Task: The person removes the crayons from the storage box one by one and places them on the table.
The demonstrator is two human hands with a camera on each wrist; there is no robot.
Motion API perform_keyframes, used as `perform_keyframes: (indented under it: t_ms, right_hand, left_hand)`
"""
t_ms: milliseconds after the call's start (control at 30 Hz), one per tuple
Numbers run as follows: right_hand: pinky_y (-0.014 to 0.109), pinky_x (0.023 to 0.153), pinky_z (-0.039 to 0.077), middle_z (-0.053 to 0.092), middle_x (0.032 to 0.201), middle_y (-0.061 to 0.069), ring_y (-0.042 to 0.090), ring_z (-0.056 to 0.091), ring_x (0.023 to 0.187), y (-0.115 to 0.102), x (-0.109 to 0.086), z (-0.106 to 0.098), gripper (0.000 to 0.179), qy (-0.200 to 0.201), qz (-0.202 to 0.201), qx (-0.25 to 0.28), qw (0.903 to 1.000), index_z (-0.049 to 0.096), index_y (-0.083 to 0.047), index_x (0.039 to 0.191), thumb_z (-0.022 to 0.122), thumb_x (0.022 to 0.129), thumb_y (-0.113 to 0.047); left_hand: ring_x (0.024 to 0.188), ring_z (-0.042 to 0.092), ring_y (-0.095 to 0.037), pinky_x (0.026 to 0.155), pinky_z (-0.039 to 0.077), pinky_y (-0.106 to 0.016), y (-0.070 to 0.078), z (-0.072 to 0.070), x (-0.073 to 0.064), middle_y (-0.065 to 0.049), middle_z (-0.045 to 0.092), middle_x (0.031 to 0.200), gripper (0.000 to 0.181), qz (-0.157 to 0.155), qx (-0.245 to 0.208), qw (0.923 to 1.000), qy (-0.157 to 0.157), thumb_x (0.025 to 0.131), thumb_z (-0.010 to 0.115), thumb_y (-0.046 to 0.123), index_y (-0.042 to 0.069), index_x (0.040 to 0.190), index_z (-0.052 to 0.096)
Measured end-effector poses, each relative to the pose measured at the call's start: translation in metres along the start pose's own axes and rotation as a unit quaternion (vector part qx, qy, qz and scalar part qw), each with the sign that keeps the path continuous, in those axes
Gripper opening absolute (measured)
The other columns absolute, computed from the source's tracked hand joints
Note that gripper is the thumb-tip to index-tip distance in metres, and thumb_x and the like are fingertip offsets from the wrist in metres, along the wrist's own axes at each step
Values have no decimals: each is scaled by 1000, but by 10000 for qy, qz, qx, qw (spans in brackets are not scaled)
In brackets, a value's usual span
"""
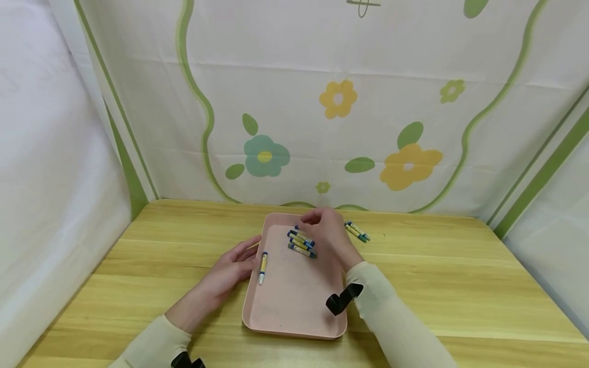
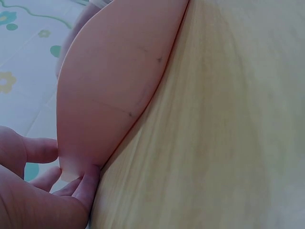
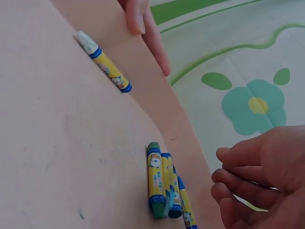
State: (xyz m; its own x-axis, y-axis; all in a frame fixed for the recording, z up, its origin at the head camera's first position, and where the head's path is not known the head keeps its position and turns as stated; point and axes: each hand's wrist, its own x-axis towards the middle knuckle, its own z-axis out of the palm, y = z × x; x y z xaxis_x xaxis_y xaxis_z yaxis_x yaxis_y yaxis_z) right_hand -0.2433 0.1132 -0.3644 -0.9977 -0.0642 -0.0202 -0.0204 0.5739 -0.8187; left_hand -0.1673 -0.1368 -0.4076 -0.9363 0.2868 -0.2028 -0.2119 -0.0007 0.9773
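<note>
A pink tray [image 1: 294, 301] lies on the wooden table, its long sides running away from me. My left hand [image 1: 232, 271] touches the tray's left side with fairly straight fingers. Just inside that side lies a white oil crayon [image 1: 263, 268] in a yellow and blue wrapper. Several more crayons lie side by side further back, the nearest a green crayon [image 3: 156, 179]. Over the tray's far right part hovers my right hand [image 1: 329, 235], fingers loosely bent. In the right wrist view nothing shows between its fingertips, and the crayons lie apart from it.
Behind the right hand, a few more crayons [image 1: 356, 231] lie on the table [image 1: 437, 276], right of the tray. A white curtain [image 1: 294, 112] with flowers hangs along the table's back edge. White cloth walls stand at both sides.
</note>
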Motion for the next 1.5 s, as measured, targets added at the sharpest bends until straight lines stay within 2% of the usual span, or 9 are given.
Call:
perform_keyframes:
  t_ms: [333,700,900,1500]
  right_hand:
    - [30,76,57,78,102,4,17,69,87,8,5,6,16,-242,20,-429,9988,83,-10,108,81,94,-18]
    - [29,77,57,78,111,2,16,68,91,11,9,10,16,-357,158,-794,9961,84,-13,110,81,94,-18]
    - [29,80,55,78,114,1,17,67,95,14,12,13,15,-463,175,-737,9961,84,-15,109,81,94,-15]
    - [25,71,49,76,98,1,16,63,87,17,16,17,12,-561,242,-547,9966,84,-14,102,83,91,-12]
  left_hand:
    - [158,38,-37,125,39,-47,-1,-1,0,-20,33,173,62,22,7,10000,-25,109,54,9,12,167,32]
    - [158,38,-36,125,37,-49,0,0,-1,-19,33,173,63,-23,9,10000,0,108,56,11,14,167,33]
    - [157,39,-37,126,38,-50,1,0,-1,-20,33,173,63,-19,21,10000,0,108,56,10,13,167,32]
    - [158,38,-36,126,37,-50,0,-1,0,-19,34,172,63,-28,59,10000,33,108,56,11,14,167,34]
